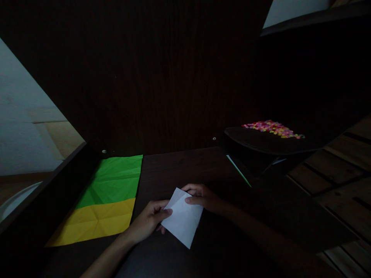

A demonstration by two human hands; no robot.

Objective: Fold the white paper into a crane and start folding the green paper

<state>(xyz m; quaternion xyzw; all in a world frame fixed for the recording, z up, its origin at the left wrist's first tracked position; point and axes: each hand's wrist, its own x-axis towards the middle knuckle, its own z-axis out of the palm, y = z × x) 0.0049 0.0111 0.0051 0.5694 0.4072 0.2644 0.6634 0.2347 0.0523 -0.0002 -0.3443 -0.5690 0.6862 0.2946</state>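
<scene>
A folded white paper (183, 217) lies near on the dark desk (179, 166). The left hand (149, 219) pinches its left edge, the right hand (203, 197) grips its far corner. Green and yellow sheets (107, 197) lie left.

Head view: you look forward and down from above the desk's (174, 166) near edge.
Nearness: close.
Facing: the desk's dark back panel (162, 77).

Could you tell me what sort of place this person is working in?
Probably a dim home craft desk for paper folding: both hands hold a white paper, creased green and yellow sheets lie beside it, and a dark tray holds small colourful pieces.
</scene>
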